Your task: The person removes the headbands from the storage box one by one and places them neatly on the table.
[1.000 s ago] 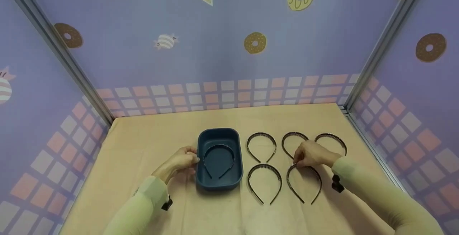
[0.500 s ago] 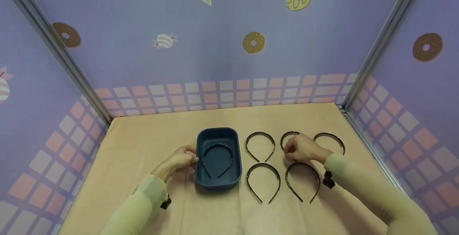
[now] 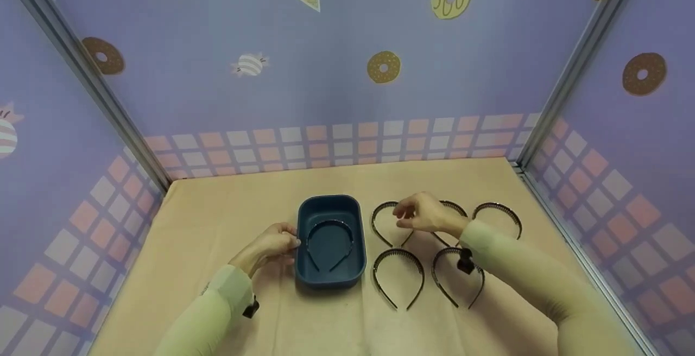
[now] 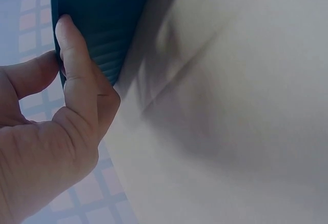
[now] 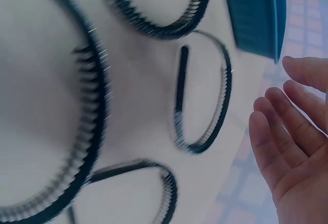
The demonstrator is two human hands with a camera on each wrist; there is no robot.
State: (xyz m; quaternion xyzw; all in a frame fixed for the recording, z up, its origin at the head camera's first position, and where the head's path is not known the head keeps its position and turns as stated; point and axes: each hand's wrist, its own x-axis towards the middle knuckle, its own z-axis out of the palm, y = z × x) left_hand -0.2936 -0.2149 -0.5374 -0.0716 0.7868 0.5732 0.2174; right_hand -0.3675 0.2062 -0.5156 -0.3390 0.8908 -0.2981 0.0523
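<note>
On the left, my left hand grips the side rim of a blue rectangular bin; the left wrist view shows thumb and fingers pinching its wall. One dark toothed headband lies inside the bin. My right hand is in the air over the back row of headbands, its fingers loosely bent and apart with nothing between them. It partly covers the back-left headband and the back-middle headband. In the right wrist view the hand is empty, palm showing.
In front lie two more headbands, a front-left headband and a front-right headband under the right forearm. Another headband lies back right. A cream cloth covers the table, with patterned walls at the back and sides.
My right hand has left the top of the front-right headband and moved left and back over the back row, its fingers spreading. The left hand and bin stay where they were.
</note>
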